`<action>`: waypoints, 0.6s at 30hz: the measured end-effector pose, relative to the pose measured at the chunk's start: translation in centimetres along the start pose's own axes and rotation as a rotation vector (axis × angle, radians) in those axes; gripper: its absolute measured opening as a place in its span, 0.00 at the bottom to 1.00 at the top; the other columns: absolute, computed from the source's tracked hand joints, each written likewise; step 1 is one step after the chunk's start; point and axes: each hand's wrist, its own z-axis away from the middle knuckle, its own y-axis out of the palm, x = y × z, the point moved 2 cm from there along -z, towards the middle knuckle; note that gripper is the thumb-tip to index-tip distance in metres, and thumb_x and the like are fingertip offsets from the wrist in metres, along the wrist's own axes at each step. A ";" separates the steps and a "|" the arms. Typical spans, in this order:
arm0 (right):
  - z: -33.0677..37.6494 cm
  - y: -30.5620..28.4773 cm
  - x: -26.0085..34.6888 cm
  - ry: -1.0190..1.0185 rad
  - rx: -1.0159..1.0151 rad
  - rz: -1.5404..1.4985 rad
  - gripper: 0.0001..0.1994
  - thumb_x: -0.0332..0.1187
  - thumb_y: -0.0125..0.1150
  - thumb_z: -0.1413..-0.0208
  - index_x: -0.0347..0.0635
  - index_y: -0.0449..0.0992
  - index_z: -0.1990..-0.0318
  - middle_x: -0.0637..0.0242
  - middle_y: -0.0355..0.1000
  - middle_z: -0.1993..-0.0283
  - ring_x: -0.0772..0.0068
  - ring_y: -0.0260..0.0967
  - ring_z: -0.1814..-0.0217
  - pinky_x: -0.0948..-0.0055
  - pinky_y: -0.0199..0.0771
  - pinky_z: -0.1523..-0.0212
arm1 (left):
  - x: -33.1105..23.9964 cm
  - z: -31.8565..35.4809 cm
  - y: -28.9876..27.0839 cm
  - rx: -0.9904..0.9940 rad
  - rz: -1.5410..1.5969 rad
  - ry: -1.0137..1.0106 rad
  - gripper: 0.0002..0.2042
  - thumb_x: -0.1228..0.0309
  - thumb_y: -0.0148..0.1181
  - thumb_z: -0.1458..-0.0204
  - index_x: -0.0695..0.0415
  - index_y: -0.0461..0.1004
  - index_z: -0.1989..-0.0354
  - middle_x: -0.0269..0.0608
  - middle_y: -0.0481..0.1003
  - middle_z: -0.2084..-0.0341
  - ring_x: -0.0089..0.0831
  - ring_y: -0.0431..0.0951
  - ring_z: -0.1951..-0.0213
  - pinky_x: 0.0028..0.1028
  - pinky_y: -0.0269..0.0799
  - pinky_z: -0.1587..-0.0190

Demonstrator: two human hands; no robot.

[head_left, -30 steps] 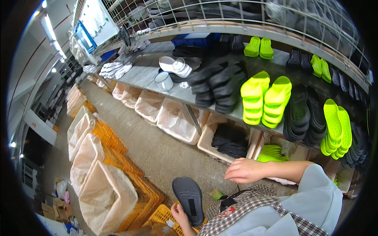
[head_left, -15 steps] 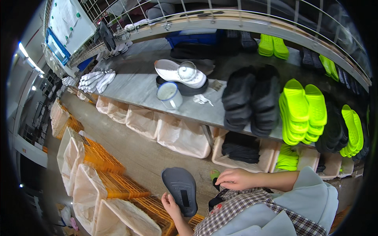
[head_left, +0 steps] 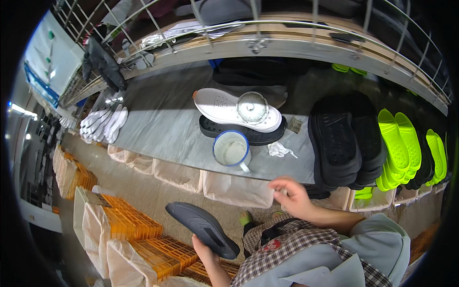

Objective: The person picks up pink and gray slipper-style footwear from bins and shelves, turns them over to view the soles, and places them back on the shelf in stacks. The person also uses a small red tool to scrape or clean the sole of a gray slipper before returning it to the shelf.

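Observation:
My left hand [head_left: 204,249] grips a dark grey shoe sole [head_left: 203,228] by its edge, low in front of me and above the orange baskets. Tilted, the sole shows a black rectangular inset near its lower end. My right hand [head_left: 291,197] is raised by the bench's front edge, fingers loosely bent and apart from the thumb, with nothing visible in it. Closest to it on the bench are a crumpled white tissue [head_left: 279,149] and a white enamel mug [head_left: 231,149] with a blue rim. Behind the mug, a white sole [head_left: 224,107] lies on a black sole [head_left: 210,127], bearing a round glass lid [head_left: 252,108].
Stacked black soles [head_left: 334,138] and lime-green soles [head_left: 394,148] stand at the bench's right. White soles [head_left: 103,123] lie at its far left. Lined orange baskets [head_left: 131,222] stand at lower left, lined bins [head_left: 234,187] under the bench. A wire-mesh shelf [head_left: 287,40] overhangs the back.
My right hand has moved up from my lap toward the bench edge. The grey sole in my left hand has tilted over to the left. The view has shifted closer to the bench.

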 end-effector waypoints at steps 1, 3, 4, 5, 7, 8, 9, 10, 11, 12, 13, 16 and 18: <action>-0.8 0.1 -0.3 0.041 -0.086 -0.042 0.14 0.21 0.54 0.46 0.34 0.69 0.50 0.62 0.67 0.51 0.73 0.63 0.49 0.74 0.62 0.49 | -0.6 -1.7 0.6 0.032 -0.006 -0.024 0.27 0.48 0.30 0.37 0.59 0.64 0.46 0.45 0.73 0.55 0.40 0.75 0.57 0.38 0.72 0.55; -2.8 -0.3 -0.4 -0.032 -0.319 0.070 0.17 0.22 0.56 0.47 0.36 0.67 0.49 0.63 0.66 0.49 0.73 0.61 0.48 0.74 0.60 0.47 | -2.2 -4.6 1.7 0.184 -0.024 -0.034 0.26 0.49 0.35 0.37 0.59 0.64 0.47 0.43 0.73 0.58 0.37 0.76 0.60 0.36 0.74 0.59; -4.1 -0.6 -0.4 -0.115 -0.417 0.076 0.18 0.22 0.56 0.49 0.37 0.67 0.48 0.64 0.66 0.48 0.73 0.59 0.46 0.74 0.58 0.45 | -3.2 -6.3 2.2 0.258 -0.024 -0.038 0.22 0.53 0.39 0.38 0.60 0.64 0.47 0.43 0.73 0.58 0.36 0.76 0.60 0.35 0.74 0.59; -5.8 -0.7 -0.6 -0.080 -0.555 0.062 0.20 0.22 0.56 0.49 0.37 0.66 0.47 0.64 0.65 0.47 0.73 0.59 0.45 0.73 0.58 0.45 | -4.3 -8.0 2.8 0.362 -0.012 -0.028 0.20 0.57 0.44 0.39 0.60 0.64 0.47 0.44 0.74 0.59 0.36 0.76 0.60 0.34 0.75 0.59; -9.4 -1.3 -0.9 -0.143 -0.785 0.034 0.22 0.22 0.56 0.50 0.36 0.63 0.45 0.63 0.63 0.45 0.71 0.59 0.44 0.72 0.59 0.44 | -6.1 -11.4 3.7 0.499 -0.014 -0.046 0.16 0.64 0.51 0.41 0.61 0.65 0.49 0.43 0.74 0.61 0.34 0.77 0.62 0.31 0.75 0.61; -11.6 -2.1 -1.2 -0.234 -0.842 0.040 0.23 0.22 0.56 0.50 0.36 0.61 0.44 0.63 0.62 0.44 0.70 0.59 0.43 0.71 0.59 0.44 | -6.9 -13.0 4.1 0.530 -0.029 -0.072 0.14 0.67 0.54 0.42 0.62 0.66 0.51 0.43 0.74 0.63 0.33 0.77 0.64 0.30 0.75 0.63; -14.0 -3.6 -2.0 -0.199 -0.976 -0.010 0.24 0.23 0.57 0.50 0.36 0.60 0.43 0.62 0.62 0.44 0.69 0.59 0.43 0.71 0.59 0.43 | -7.5 -14.5 4.6 0.560 -0.040 -0.095 0.13 0.70 0.56 0.43 0.62 0.67 0.53 0.42 0.75 0.65 0.32 0.77 0.66 0.29 0.76 0.64; -17.1 -5.1 -3.0 -0.261 -1.027 -0.018 0.25 0.24 0.58 0.50 0.37 0.60 0.43 0.61 0.62 0.45 0.68 0.58 0.43 0.70 0.59 0.43 | -7.9 -15.8 5.0 0.569 -0.013 -0.117 0.12 0.71 0.56 0.44 0.62 0.68 0.54 0.42 0.75 0.66 0.31 0.77 0.67 0.29 0.76 0.65; -19.8 -7.0 -4.5 -0.156 -1.121 -0.097 0.28 0.28 0.60 0.51 0.36 0.59 0.42 0.60 0.62 0.44 0.67 0.58 0.43 0.69 0.59 0.43 | -8.4 -17.0 5.1 0.573 0.010 -0.139 0.11 0.72 0.57 0.44 0.62 0.68 0.56 0.41 0.75 0.67 0.31 0.77 0.68 0.30 0.75 0.65; -22.2 -8.9 -6.0 -0.127 -1.146 -0.142 0.30 0.31 0.62 0.51 0.36 0.58 0.41 0.59 0.61 0.43 0.66 0.58 0.42 0.68 0.59 0.42 | -9.0 -18.0 5.1 0.595 0.046 -0.152 0.10 0.73 0.57 0.45 0.62 0.69 0.57 0.41 0.75 0.68 0.30 0.76 0.69 0.30 0.75 0.65; -24.6 -10.9 -7.9 0.081 -1.231 -0.107 0.31 0.35 0.63 0.52 0.37 0.59 0.41 0.59 0.62 0.43 0.65 0.59 0.43 0.68 0.61 0.44 | -9.4 -19.0 5.2 0.580 0.018 -0.160 0.09 0.74 0.57 0.45 0.63 0.69 0.58 0.42 0.75 0.67 0.30 0.77 0.67 0.29 0.75 0.64; -28.8 -16.6 -12.0 0.461 -0.907 -0.180 0.32 0.46 0.63 0.52 0.40 0.64 0.41 0.59 0.65 0.43 0.59 0.61 0.43 0.62 0.66 0.47 | -10.2 -21.1 4.8 0.556 -0.009 -0.150 0.10 0.75 0.58 0.46 0.64 0.70 0.57 0.42 0.76 0.65 0.30 0.77 0.66 0.29 0.75 0.62; -30.6 -18.1 -14.0 0.648 -0.845 -0.326 0.29 0.53 0.59 0.49 0.52 0.66 0.41 0.64 0.65 0.41 0.58 0.62 0.42 0.48 0.66 0.50 | -10.6 -22.0 4.1 0.540 -0.025 -0.155 0.11 0.76 0.58 0.46 0.66 0.70 0.56 0.43 0.76 0.64 0.30 0.76 0.66 0.28 0.74 0.61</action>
